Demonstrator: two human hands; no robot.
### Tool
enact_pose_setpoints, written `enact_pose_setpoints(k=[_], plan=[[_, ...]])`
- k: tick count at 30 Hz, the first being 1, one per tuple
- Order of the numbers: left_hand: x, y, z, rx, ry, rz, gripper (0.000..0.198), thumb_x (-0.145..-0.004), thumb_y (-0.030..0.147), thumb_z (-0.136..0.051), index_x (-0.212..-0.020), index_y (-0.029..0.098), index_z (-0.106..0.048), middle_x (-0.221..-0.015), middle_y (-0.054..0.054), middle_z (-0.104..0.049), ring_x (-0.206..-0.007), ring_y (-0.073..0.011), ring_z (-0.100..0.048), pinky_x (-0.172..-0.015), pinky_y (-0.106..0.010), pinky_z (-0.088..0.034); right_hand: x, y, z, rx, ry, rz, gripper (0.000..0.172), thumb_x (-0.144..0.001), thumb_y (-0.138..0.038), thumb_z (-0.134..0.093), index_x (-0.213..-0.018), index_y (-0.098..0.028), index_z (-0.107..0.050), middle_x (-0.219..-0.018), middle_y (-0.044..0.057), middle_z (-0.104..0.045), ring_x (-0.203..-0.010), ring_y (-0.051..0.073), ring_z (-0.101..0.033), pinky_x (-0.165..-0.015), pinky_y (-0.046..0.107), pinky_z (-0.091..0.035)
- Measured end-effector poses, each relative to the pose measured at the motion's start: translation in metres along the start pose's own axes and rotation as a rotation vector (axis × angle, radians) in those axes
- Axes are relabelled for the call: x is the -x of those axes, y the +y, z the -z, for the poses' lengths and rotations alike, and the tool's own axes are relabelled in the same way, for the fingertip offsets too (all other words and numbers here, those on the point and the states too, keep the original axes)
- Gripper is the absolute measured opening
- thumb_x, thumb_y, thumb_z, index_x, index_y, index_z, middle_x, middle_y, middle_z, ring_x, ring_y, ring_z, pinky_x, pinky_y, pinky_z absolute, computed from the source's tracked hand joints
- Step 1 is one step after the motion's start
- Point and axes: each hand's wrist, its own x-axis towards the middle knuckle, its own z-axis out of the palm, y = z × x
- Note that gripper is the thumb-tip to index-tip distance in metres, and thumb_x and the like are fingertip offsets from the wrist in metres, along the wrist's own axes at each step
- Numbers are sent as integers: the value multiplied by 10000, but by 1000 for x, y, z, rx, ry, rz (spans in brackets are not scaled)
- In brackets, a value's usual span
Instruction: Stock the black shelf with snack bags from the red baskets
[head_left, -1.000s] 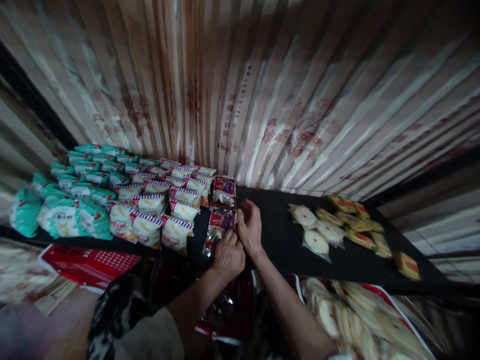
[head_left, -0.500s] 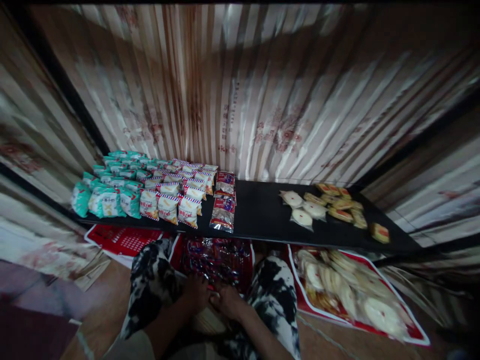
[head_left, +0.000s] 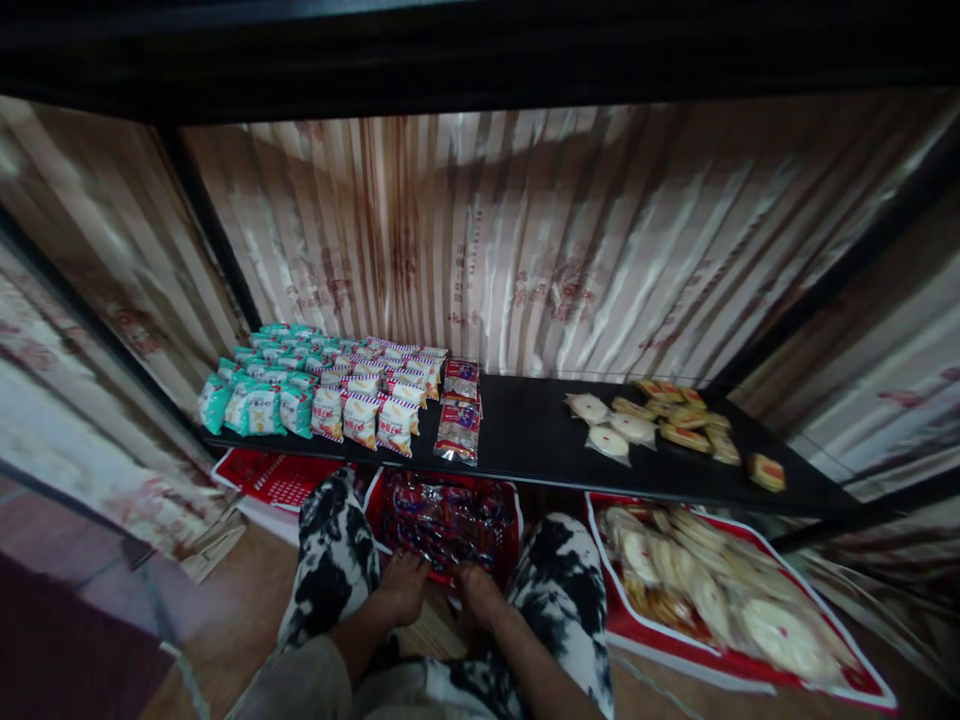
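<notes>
Between my knees stands a red basket [head_left: 519, 520] filled with shiny dark red and purple snack packets [head_left: 442, 515]. My left hand [head_left: 403, 588] is closed over the near rim of this basket, left of its middle. A short way to the right, my right hand [head_left: 478, 594] grips the same rim, its fingertips partly hidden. Just above the basket, two red-and-clear packets [head_left: 457, 430] lie at the front of the black shelf [head_left: 525, 430], one behind the other.
Teal bags [head_left: 259, 405] and white striped bags [head_left: 360, 415] fill the shelf's left part. Round white packaged cakes [head_left: 609, 440] and yellow packs [head_left: 686, 437] lie right. Red baskets stand left [head_left: 274, 480] and right [head_left: 611, 600]. A dark beam [head_left: 480, 60] runs overhead; curtains hang behind.
My view has shifted, so the overhead beam now shows and the shelf looks farther off. My hands are farther apart along the basket rim, and more of the packets inside shows.
</notes>
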Motion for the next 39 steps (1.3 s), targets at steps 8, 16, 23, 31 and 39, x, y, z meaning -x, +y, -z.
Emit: enact_pose_setpoints(k=[8, 16, 23, 31, 39], plan=[[-4, 4, 5, 3, 11, 10, 608, -723, 222, -487, -1317, 99, -444, -1336, -179, -484, -1272, -298, -390, -1099, -464, -187, 3, 0, 6, 27, -37, -34, 469, -763, -11, -392, -1101, -190, -662, -1086, 101, -688, -991, 216, -637, -821, 268, -460], [-2, 0, 7, 20, 24, 4, 526, -756, 214, -455, -1276, 139, -483, -1270, -141, -540, -1216, -278, -436, -1067, -436, -235, -1, 2, 2, 24, -88, -52, 470, -749, 3, -442, -1153, -145, -630, -1149, 156, -645, -1055, 247, -617, -853, 287, -455], [-9, 3, 5, 138, 63, 75, 371, -798, 197, -432, -1133, 145, -582, -1184, -139, -592, -1169, -273, -467, -1043, -450, -257, -4, 2, 3, 3, -109, -71, 416, -715, -33, -522, -1104, -120, -644, -1134, 174, -644, -1063, 252, -608, -853, 275, -447], [-45, -10, 22, 479, 118, 367, 268, -894, 275, -481, -1120, 158, -564, -1164, -95, -576, -1060, -206, -550, -924, -415, -444, -27, 2, 24, -63, -263, -57, 325, -677, -102, -592, -970, -177, -710, -940, 92, -731, -850, 211, -679, -685, 226, -465], [-76, -26, 27, 947, 185, 585, 351, -871, 360, -536, -1166, 170, -524, -1174, -81, -555, -995, -199, -573, -834, -414, -503, -87, -16, 35, -85, -155, 14, 366, -818, -128, -446, -1113, -207, -649, -1131, 85, -675, -1063, 191, -612, -880, 248, -419]])
